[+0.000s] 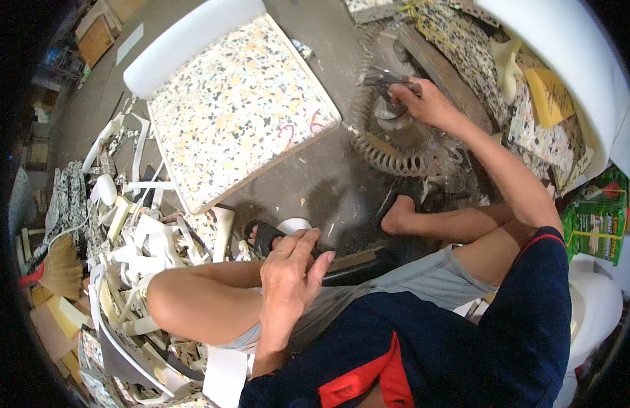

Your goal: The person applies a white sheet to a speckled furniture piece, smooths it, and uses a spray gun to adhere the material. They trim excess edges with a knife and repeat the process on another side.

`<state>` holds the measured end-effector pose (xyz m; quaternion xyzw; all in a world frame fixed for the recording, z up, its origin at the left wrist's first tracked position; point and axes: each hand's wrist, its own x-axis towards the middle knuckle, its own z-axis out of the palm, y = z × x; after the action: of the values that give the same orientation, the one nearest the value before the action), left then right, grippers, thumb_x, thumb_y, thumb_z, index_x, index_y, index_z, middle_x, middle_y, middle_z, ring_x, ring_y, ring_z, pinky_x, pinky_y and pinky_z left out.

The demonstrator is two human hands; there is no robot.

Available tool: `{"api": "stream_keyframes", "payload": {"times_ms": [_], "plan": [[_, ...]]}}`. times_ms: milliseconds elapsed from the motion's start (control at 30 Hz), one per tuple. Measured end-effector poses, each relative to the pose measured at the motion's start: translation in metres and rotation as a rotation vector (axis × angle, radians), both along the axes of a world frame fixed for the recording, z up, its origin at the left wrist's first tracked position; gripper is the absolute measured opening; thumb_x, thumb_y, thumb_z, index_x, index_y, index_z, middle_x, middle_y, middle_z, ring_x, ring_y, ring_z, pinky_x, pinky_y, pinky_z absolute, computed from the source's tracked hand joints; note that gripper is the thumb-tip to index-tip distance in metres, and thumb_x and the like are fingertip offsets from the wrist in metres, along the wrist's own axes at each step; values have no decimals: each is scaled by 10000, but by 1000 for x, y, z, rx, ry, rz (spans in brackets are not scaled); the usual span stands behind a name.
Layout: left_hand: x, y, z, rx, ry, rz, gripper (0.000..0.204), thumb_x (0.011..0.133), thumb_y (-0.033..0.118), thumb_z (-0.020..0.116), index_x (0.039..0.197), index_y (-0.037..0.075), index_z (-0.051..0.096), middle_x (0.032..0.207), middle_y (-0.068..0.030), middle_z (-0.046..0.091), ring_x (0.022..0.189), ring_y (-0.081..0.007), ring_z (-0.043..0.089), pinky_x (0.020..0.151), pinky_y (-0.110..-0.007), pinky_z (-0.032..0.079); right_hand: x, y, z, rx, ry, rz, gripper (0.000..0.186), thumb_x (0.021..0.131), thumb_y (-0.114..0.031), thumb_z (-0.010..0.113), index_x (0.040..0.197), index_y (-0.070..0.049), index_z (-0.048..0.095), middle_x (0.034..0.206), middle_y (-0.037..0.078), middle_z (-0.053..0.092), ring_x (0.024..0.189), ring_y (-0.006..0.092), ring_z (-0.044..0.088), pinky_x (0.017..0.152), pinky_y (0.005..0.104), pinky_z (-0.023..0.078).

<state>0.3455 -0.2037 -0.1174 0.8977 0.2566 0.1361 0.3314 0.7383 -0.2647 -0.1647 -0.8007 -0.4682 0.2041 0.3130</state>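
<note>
My right hand [427, 102] reaches out to the far right, its fingers wrapped round a dark spray gun [383, 80]. A clear coiled hose [396, 160] loops on the floor beside and below it. My left hand [291, 268] is held over my lap with nothing in it, fingers stretched out and close together, thumb apart. Ahead of it lies a square slab of speckled foam [226, 109], with red marks near its right corner. A curved white foam piece [186, 44] stands along the slab's far left edge.
White foam offcuts [155, 248] are heaped at my left, with a straw broom [62, 265] beyond. Speckled foam sheets [464, 58], a yellow foam block [548, 95] and a large white foam piece [587, 54] are at the right. A green patterned bag [597, 224] sits behind my right elbow.
</note>
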Motion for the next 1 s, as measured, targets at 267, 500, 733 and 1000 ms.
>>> {"api": "stream_keyframes", "payload": {"times_ms": [267, 500, 733, 1000], "plan": [[-50, -12, 24, 35, -385, 120, 378, 803, 126, 764, 1134, -28, 668, 1167, -209, 669, 1065, -342, 661, 915, -418, 521, 18, -60, 106, 68, 253, -299, 461, 997, -425, 558, 1126, 14, 606, 992, 73, 687, 633, 91, 535, 578, 257, 485], [-173, 44, 24, 120, -572, 854, 326, 983, 41, 509, 1289, -48, 579, 1210, -169, 645, 1056, -239, 636, 917, -362, 525, 47, -113, 65, 351, 561, -458, 304, 935, -118, 616, 1187, 29, 530, 1065, 115, 666, 683, 162, 646, 588, 315, 545], [-250, 81, -22, 145, -416, 1011, 393, 1027, 233, 551, 1301, -49, 573, 1244, -155, 640, 1093, -233, 619, 897, -358, 517, 68, -117, -72, 383, 422, -619, 258, 900, -52, 571, 1150, 8, 589, 1048, 77, 673, 766, 164, 675, 674, 304, 526], [-259, 119, -62, -121, -430, 1127, 453, 993, 325, 602, 1280, -25, 590, 1198, -146, 646, 1035, -245, 628, 845, -352, 517, 117, -74, -203, 318, 318, -808, 505, 857, -236, 620, 1258, 68, 570, 1102, 211, 686, 1021, 311, 631, 946, 388, 460]]}}
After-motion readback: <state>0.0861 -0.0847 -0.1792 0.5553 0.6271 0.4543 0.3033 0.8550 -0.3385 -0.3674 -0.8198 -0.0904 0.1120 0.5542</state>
